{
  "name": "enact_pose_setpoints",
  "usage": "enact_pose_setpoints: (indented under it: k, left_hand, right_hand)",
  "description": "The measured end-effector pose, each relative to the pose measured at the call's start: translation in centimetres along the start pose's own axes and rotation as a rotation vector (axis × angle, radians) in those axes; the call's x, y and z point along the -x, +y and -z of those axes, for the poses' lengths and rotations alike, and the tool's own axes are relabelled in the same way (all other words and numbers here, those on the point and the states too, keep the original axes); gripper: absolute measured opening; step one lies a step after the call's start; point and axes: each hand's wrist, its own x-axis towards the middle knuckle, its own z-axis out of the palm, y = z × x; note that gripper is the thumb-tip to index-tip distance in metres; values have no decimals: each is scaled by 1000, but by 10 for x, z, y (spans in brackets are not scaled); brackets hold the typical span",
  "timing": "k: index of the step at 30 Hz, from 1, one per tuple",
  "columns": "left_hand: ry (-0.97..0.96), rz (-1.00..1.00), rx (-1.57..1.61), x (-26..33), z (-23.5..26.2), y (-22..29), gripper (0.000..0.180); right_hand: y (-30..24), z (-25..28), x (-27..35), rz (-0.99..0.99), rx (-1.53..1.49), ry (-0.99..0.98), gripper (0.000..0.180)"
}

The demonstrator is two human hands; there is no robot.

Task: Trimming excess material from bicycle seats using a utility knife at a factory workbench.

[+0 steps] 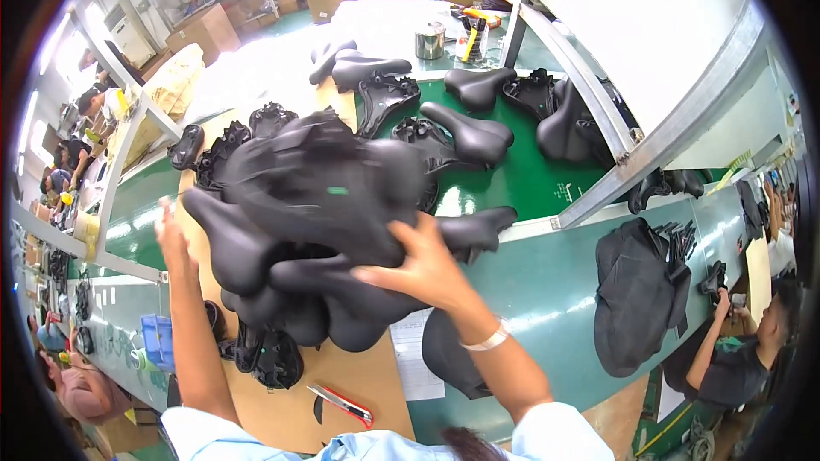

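A black bicycle saddle (295, 192), smeared by motion, is over a pile of saddles in front of me, its ribbed underside showing with a small green mark. My right hand (423, 266) is at its lower right edge, thumb and fingers spread; whether they touch it I cannot tell. My left hand (173, 243) is raised left of the pile, fingers outstretched and slightly blurred, nothing in it. Below the blurred saddle lie smooth black saddles, among them one at the left (226, 243) and one at the front (359, 316).
More saddles (478, 90) lie on the green tabletop beyond. A red-edged utility knife (342, 404) rests on brown cardboard (376, 376) near me. Dark sheet pieces (636, 299) lie right. Metal frame posts (598, 183) stand at both sides; a tin (430, 40) is at the back. Other people work around.
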Motion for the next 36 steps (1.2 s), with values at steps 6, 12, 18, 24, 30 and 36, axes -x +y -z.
enact_pose_setpoints:
  k: [6, 12, 18, 24, 30, 36]
  left_hand:
    - [-322, -951, -106, 112, -60, 85, 44]
    - [-771, -1236, -620, 147, -185, 133, 37]
    - [-1186, -918, -868, 237, -393, 131, 74]
    - [-794, -236, -834, 205, -490, 10, 108]
    - [-1404, 31, -1015, 152, -469, 6, 84]
    - [-1591, -25, -919, 166, -420, -6, 108]
  right_hand:
    - [17, -41, -63, 115, 310, 62, 67]
    - [162, 119, -90, -125, -384, 658, 51]
    - [346, 271, -78, -732, -885, 1123, 109]
    - [373, 298, -118, -451, -867, 1270, 72]
    - [332, 218, -120, -201, -1204, 862, 49]
    - [299, 131, -102, -541, -1231, 674, 48]
